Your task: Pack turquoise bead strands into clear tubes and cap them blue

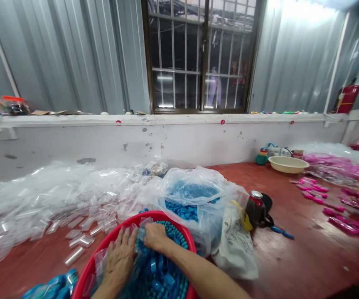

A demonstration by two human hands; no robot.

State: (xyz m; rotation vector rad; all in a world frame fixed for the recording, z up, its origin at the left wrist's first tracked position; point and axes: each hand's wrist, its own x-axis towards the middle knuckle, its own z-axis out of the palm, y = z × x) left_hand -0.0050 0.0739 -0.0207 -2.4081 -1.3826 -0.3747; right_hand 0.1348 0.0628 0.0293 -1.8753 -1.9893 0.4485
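A red basin (86,272) in front of me holds blue beads (175,232) and blue plastic pieces (159,268). My left hand (121,255) lies over the basin's left side, fingers stretched out on clear plastic bags (100,263). Just right of it, my right hand (155,236) is curled closed around a clear plastic bag (145,223); its fingertips are hidden. Blue packed bags (53,286) rest on the table left of the basin.
Clear plastic sleeves (57,197) are heaped at left. Behind the basin sits a large clear bag of blue pieces (185,207), beside a white cloth bag (237,245) and a dark flask (256,209). Pink items (313,191) and a cream bowl (288,165) are at right.
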